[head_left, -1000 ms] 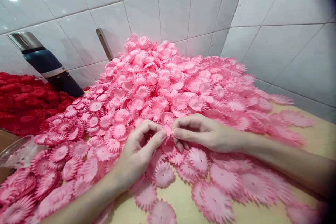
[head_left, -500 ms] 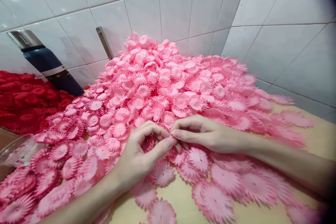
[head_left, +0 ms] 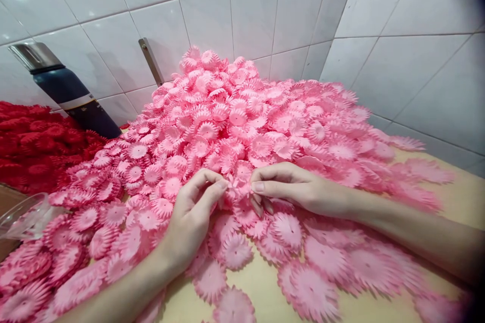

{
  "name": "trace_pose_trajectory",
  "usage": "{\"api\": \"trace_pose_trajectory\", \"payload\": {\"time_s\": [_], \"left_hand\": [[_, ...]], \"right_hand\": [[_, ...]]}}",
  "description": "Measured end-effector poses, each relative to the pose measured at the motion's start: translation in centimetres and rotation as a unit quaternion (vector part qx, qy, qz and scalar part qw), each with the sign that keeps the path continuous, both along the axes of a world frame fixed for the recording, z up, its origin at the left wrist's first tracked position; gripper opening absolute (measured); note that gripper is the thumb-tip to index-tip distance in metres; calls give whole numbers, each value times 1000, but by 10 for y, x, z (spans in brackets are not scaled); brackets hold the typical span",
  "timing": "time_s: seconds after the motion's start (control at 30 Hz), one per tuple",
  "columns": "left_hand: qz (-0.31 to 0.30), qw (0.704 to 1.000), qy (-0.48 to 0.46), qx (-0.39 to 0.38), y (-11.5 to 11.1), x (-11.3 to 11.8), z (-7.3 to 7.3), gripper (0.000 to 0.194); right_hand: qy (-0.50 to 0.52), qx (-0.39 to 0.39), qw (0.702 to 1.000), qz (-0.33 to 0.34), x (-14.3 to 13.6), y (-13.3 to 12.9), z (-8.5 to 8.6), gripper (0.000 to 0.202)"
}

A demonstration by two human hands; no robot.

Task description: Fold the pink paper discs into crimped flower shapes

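Observation:
A pink fringed flower piece is stretched between my two hands, in front of the big pink heap. Its left edge is pinched between the thumb and index finger of my left hand. My right hand closes thumb and forefinger on its right edge, with the other fingers curled below. Around both hands lie many round pink petal discs with fringed rims and a small hole in the middle. The pink heap rises just behind my fingers.
At the left, a dark blue bottle with a steel cap leans by a red heap. A clear plastic cup lies at the left edge. A metal strip stands against the tiled wall. Yellow tabletop shows in front.
My left hand has moved left, away from my right hand, so the fingertips that were together are now apart with the pink piece spread between them. My right hand has hardly moved.

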State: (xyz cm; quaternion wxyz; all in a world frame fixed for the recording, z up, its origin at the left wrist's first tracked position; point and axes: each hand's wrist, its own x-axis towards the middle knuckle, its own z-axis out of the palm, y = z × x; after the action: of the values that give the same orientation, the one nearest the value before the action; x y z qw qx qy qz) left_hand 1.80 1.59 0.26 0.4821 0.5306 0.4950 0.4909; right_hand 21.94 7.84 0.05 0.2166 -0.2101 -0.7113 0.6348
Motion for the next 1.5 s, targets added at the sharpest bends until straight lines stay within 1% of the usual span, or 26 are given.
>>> {"api": "trace_pose_trajectory", "payload": {"time_s": [0.07,0.13,0.23,0.3,0.33,0.4,0.5,0.6,0.7,0.8,0.93,1.13,1.27,1.5], "left_hand": [[50,998,-33,5,3,0,-2,19],[95,993,-76,5,6,1,-2,22],[144,981,-131,2,10,3,0,21],[163,979,-118,17,10,3,1,17],[166,981,-99,31,9,3,1,19],[149,986,-57,55,6,2,1,22],[71,996,-3,52,1,2,1,14],[-6,998,47,38,-2,3,2,13],[-44,994,89,40,-3,4,4,13],[-60,990,114,52,-2,5,5,13],[-64,987,135,65,-1,4,6,11],[-91,986,127,60,-1,3,5,14],[-93,986,130,47,-1,3,5,14],[-92,984,140,55,-1,2,4,15]], "right_hand": [[22,-16,999,-22,-1,1,-4,28],[54,-41,996,-57,-1,2,-10,30],[81,-72,991,-83,-1,4,-16,30],[73,-74,992,-72,-2,4,-16,28],[63,-68,994,-64,-2,4,-14,27],[38,-49,997,-48,-2,3,-8,27],[7,-18,999,-30,-2,0,-1,26],[3,-6,1000,-13,-1,-1,0,24],[7,2,1000,3,0,-1,-2,23],[3,9,1000,8,0,-1,-2,24],[-4,14,1000,8,0,-1,-2,25],[-25,31,999,3,-2,-4,0,28],[-33,40,999,2,-1,-4,1,28],[-23,38,999,10,0,-3,-2,27]]}}
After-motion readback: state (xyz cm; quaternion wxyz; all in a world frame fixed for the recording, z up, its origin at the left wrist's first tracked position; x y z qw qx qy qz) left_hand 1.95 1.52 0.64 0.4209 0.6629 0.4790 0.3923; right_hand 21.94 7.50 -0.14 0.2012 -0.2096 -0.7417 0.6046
